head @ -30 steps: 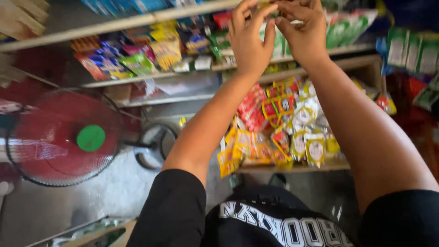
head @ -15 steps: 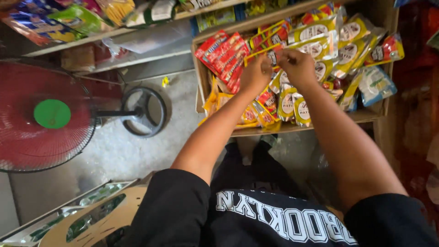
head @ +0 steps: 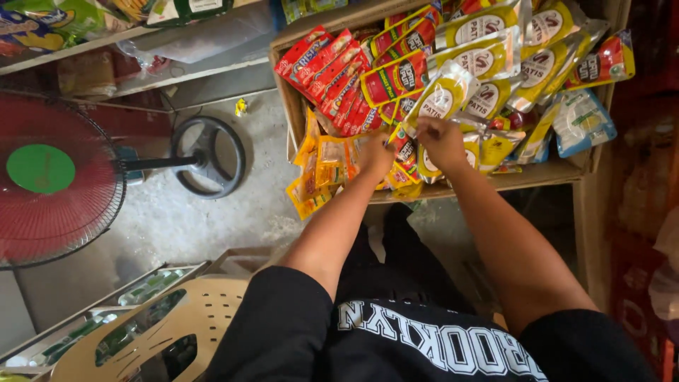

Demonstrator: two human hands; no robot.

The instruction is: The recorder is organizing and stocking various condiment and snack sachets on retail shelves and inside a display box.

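Observation:
My left hand (head: 375,154) and my right hand (head: 442,140) are close together over a wooden shelf box (head: 544,173) packed with sachets. Both have their fingers pinched on a thin yellow strip (head: 396,134) that runs between them; most of it is hidden by the fingers. The left hand lies against orange-yellow snack packets (head: 318,166). The right hand rests on yellow-green sauce sachets (head: 453,92). Red sachets (head: 329,67) fill the box's upper left, and a pale blue packet (head: 583,120) lies at its right.
A red standing fan (head: 49,184) with its round black base (head: 209,155) stands on the concrete floor at left. A beige plastic chair (head: 170,332) is at the lower left. Shelves with snack bags (head: 64,25) run along the top left.
Both hands have come down from the upper shelf to the sachet box and now rest lower among the packets. The view has tilted downward with them.

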